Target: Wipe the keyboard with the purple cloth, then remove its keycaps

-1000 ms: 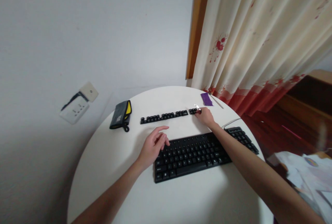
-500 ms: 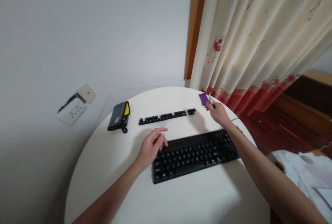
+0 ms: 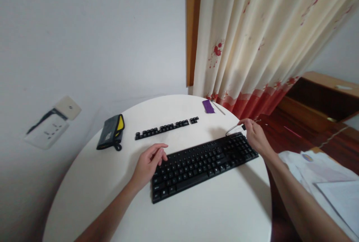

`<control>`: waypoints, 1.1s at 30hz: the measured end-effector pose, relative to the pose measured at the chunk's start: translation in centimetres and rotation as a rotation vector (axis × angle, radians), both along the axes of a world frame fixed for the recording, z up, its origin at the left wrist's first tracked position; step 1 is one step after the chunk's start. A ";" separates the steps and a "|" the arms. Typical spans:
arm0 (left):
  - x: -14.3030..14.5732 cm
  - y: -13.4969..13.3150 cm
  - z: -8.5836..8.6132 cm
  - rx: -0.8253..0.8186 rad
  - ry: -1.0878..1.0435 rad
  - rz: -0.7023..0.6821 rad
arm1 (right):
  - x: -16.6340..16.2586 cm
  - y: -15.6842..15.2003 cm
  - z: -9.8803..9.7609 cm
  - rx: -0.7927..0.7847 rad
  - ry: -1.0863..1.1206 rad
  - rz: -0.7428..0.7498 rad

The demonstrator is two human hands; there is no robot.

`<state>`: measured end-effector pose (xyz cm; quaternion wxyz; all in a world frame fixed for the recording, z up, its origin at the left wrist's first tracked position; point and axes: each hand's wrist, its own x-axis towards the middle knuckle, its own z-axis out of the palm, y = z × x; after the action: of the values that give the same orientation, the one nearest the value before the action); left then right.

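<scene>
On the white round table a black keyboard (image 3: 202,167) lies at a slant; its top edge shows few keycaps. My left hand (image 3: 148,163) is over its upper left corner, fingers loosely bent and apart, holding nothing. Above the keyboard's far right corner, my right hand (image 3: 255,135) pinches a small black thing (image 3: 244,126) whose kind I cannot make out. A thin pale cable (image 3: 231,128) curves from the keyboard's back edge towards this hand. Several black keycaps (image 3: 162,128) stand in a row behind the keyboard, with a smaller group (image 3: 194,120) at their right.
A grey and yellow pouch (image 3: 110,133) lies at the table's left. A purple cloth (image 3: 208,106) and a thin pale stick (image 3: 218,108) are at the far edge, near the curtain (image 3: 224,47). Papers (image 3: 336,193) lie to the right. A wall socket (image 3: 49,132) is at left.
My right hand has moved away from the purple cloth, back to the keyboard's far right corner, with the small black thing. My left hand stays by the keyboard's left corner. The view has turned right.
</scene>
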<state>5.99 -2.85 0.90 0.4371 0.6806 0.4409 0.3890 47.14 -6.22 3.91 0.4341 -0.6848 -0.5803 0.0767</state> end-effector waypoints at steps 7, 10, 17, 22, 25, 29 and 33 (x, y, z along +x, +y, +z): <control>-0.3 0.3 -0.1 0.044 0.069 0.015 | -0.5 -0.8 -1.8 -0.132 0.094 0.015; -0.3 0.2 0.0 0.052 0.088 0.008 | -0.7 -0.6 -2.4 -0.195 0.109 0.067; -0.2 -0.1 0.0 0.056 0.128 -0.031 | -2.1 -0.4 -2.4 -0.294 -0.093 0.165; -0.2 -0.2 0.1 0.054 0.105 -0.033 | -3.4 -0.8 -2.2 -0.352 -0.349 0.037; -0.1 -0.3 0.3 0.058 0.091 -0.033 | -3.0 -0.7 -2.6 -0.314 -0.234 0.010; 0.1 -0.5 0.6 0.063 0.090 -0.041 | -1.7 -0.1 -3.4 -0.271 0.069 0.025; 0.1 -0.7 0.6 0.076 0.090 -0.043 | -1.1 0.3 -3.9 -0.254 0.174 0.015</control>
<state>6.06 -3.52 1.54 0.3989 0.7229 0.4304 0.3648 46.08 -5.96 0.02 0.3920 -0.7207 -0.5311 0.2117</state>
